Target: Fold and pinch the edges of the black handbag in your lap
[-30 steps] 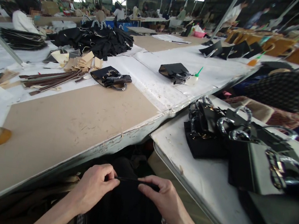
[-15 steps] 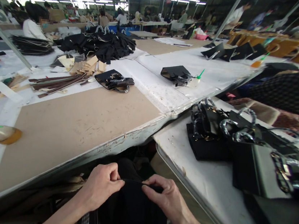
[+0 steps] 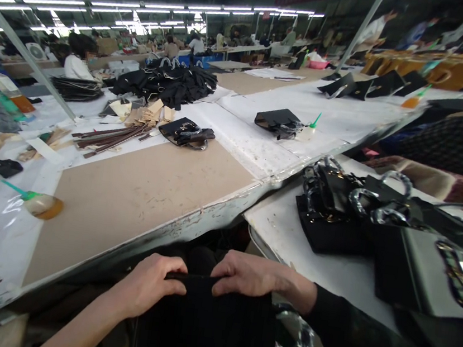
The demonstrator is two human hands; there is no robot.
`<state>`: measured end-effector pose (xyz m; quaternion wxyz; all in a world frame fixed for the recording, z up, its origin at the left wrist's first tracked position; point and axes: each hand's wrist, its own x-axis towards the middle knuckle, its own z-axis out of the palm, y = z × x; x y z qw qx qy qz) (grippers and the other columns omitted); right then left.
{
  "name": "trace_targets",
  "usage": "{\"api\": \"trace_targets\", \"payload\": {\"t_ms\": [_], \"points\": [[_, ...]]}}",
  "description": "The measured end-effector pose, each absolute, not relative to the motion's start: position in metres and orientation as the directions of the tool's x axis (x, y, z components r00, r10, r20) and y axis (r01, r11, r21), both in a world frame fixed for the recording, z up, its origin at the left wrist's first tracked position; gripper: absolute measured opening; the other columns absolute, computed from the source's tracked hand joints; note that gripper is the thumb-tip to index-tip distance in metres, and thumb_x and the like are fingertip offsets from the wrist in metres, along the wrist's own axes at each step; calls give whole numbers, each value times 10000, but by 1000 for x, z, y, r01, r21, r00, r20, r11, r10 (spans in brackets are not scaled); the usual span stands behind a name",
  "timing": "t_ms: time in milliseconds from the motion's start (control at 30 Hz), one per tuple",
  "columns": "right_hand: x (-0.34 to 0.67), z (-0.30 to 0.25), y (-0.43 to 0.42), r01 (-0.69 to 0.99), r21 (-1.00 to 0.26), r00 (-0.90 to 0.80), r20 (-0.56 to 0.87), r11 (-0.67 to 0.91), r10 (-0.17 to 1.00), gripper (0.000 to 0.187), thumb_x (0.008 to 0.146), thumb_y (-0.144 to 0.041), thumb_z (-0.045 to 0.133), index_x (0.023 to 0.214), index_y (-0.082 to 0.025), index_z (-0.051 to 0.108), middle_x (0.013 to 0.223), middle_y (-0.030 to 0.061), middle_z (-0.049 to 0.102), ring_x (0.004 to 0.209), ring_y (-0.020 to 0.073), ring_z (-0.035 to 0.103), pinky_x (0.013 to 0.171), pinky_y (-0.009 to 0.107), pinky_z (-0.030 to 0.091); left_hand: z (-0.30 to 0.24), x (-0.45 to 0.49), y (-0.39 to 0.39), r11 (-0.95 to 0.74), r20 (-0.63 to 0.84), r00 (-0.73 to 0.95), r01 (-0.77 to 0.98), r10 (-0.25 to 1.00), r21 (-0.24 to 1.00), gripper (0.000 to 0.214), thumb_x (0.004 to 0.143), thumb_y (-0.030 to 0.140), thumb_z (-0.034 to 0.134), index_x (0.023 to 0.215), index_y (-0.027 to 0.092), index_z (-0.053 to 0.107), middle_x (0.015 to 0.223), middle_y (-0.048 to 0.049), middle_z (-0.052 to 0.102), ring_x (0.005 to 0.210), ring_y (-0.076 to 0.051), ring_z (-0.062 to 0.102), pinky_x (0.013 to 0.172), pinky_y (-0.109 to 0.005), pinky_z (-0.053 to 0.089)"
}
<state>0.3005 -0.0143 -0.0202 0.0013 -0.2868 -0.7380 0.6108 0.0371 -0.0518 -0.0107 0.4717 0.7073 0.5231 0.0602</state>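
Note:
A black handbag (image 3: pixel 212 329) lies in my lap, below the table edge. My left hand (image 3: pixel 154 282) pinches its upper edge between thumb and fingers. Close beside it on the same edge, my right hand (image 3: pixel 244 273) is closed in a similar pinch, with the forearm coming in from the right. A handle wrapped in clear plastic (image 3: pixel 299 339) sticks out at the bag's right side. The lower part of the bag is dark and hard to make out.
More black handbags (image 3: pixel 335 225) are piled on the white table to my right. A glue bottle (image 3: pixel 44 205) lies on the left near the brown board (image 3: pixel 140 196). Another black bag (image 3: pixel 186 132) rests on the board's far edge. People work at tables further back.
My right hand has shifted slightly left and up along the bag's edge, and its dark sleeve now shows. A plastic-wrapped handle has come into view. The camera has turned a little left.

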Motion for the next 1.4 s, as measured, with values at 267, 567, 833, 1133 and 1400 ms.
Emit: {"api": "trace_targets", "payload": {"t_ms": [267,567,833,1133,1400], "points": [[330,-21,-17,486,-871,-801,-409,74,438,182,862,-292,623,815,-156,733,632,-45,556,574,108,469,513,199,358,-7,31,-63,-20,-425,438,715,792,698,233,907,371,605,804,217,746,662,65,553,665,-141,507,616,-237,321],[278,-32,-3,399,-869,-851,-232,292,471,340,790,-421,809,1059,-215,778,822,-11,716,749,163,642,643,211,435,-13,40,-58,-21,-415,419,724,807,690,170,837,365,698,828,207,761,620,72,553,613,-127,478,578,-236,297],[261,-52,0,386,-871,-835,-189,305,516,115,854,-265,740,921,-203,810,690,-42,676,640,119,583,627,202,401,-23,42,-56,-66,-347,431,700,833,711,332,920,355,595,630,194,586,588,52,444,597,-126,435,591,-252,296],[264,-57,-1,314,-935,-828,-183,168,530,160,881,-290,675,862,-170,780,624,-61,538,609,105,481,594,207,371,-37,51,-60,4,-310,325,685,894,729,348,887,325,597,569,190,552,562,41,421,581,-129,417,581,-272,288],[261,-56,2,367,-914,-825,-235,172,513,213,889,-255,621,697,-162,630,595,-72,420,577,88,400,539,218,306,-15,42,-48,-109,-388,435,767,812,632,297,1002,351,451,963,250,728,772,-2,676,718,-186,607,659,-270,343]]}}
